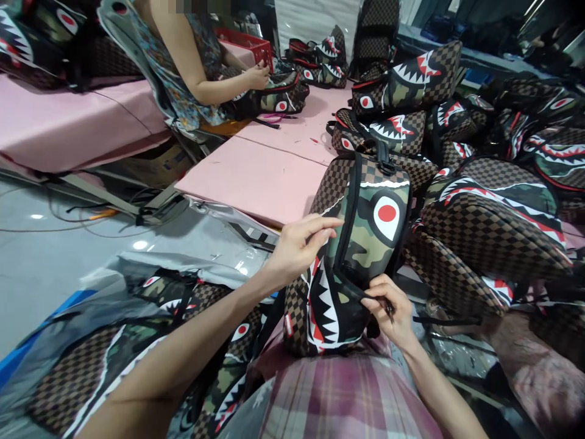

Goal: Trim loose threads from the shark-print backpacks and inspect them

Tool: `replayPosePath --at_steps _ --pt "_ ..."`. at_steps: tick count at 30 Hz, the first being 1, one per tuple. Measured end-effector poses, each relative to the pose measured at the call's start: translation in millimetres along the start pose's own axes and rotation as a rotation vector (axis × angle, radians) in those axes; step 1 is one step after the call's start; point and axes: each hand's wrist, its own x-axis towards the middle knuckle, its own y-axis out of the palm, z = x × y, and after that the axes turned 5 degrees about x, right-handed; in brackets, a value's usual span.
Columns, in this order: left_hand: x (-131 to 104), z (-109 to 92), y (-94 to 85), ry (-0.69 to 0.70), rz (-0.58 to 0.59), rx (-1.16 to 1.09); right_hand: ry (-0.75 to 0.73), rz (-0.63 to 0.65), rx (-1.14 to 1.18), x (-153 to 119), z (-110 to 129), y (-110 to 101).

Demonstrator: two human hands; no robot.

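Observation:
A small backpack (365,238) with brown checks, camouflage, a red-and-white eye and shark teeth stands upright on my lap, against the table edge. My right hand (390,305) grips the lower edge of its front pocket, thumb and fingers closed on the black zipper trim, where a dark gap shows. My left hand (304,244) is at the bag's left side, near the black piping. Its thumb and forefinger come together in a pinch, and whatever lies between them is too small to make out. A black strap loop tops the bag.
Similar backpacks are piled on the pink table (256,164) to the right, with a checked bag (498,238) closest. More bags lie in a plastic-lined container (105,292) at lower left. Across the table a co-worker (192,67) handles another bag, near a red crate (247,46).

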Motion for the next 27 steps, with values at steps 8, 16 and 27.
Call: replayPosePath --at_steps 8,16,27 --pt "-20.9 6.2 25.9 -0.188 0.062 -0.165 0.075 -0.077 0.082 -4.6 -8.9 -10.9" --pt "-27.8 7.9 30.7 -0.204 0.005 -0.138 0.087 -0.063 0.125 -4.6 -12.0 -12.6" --pt "-25.5 8.3 45.7 -0.142 -0.055 -0.04 0.149 -0.113 0.162 -11.0 -20.8 -17.1"
